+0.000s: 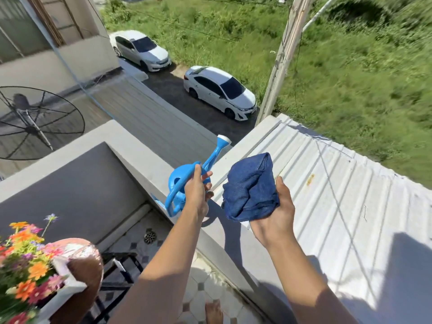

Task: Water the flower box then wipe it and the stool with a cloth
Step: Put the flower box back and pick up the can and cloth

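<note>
- Our left hand (197, 188) grips the handle of the blue watering can (184, 188) above the balcony ledge (131, 146)
- Our right hand (275, 213) holds the folded blue cloth (250, 185), fingers curled beneath it
- The flower box (63, 281) sits on the stool (86, 260) at lower left

Light blue watering can (180, 192), dark blue cloth (250, 192), white flower box (67, 284) with orange, pink blooms.
</note>
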Tool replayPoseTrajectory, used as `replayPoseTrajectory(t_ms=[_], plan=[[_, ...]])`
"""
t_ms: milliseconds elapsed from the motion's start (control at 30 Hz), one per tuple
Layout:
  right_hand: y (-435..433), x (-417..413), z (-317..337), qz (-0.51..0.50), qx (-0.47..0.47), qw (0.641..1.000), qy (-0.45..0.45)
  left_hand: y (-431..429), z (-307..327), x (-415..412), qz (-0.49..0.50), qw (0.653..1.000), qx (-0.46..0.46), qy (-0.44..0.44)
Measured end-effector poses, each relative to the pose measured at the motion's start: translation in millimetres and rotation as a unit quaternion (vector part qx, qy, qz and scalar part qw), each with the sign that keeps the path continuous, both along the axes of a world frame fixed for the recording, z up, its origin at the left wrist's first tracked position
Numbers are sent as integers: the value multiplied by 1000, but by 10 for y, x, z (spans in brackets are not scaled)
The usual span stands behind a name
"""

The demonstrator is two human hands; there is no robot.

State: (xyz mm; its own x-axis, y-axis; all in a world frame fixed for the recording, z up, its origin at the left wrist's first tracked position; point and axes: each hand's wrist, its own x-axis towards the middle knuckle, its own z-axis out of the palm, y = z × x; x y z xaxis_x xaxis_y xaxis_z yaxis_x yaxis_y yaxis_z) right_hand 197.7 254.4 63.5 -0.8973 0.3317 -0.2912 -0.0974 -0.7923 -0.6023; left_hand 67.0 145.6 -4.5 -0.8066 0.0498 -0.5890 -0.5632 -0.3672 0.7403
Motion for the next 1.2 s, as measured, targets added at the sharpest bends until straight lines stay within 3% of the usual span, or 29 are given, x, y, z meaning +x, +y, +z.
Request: replayPoseTrajectory(t_ms=[267,500,633,867,1033,1200], plan=[[-135,-80,38,39,-59,997,7,-72,61,109,30,999,-7,11],[-268,-199,12,64,-99,993,-2,-672,149,159,98,994,-41,13],[-468,-335,-76,82,-41,995,-37,-1049,190,204,104,988,-111,32],[-1133,-654,-367,212,44,969,-118,-1929,57,14,74,978,-193,27],[-1582,-936,-657,270,103,943,-166,-2436,-281,-126,59,967,-248,2],[-1929,-1217,-1093,250,178,924,-227,-2783,-844,-308,4,953,-302,-20]])
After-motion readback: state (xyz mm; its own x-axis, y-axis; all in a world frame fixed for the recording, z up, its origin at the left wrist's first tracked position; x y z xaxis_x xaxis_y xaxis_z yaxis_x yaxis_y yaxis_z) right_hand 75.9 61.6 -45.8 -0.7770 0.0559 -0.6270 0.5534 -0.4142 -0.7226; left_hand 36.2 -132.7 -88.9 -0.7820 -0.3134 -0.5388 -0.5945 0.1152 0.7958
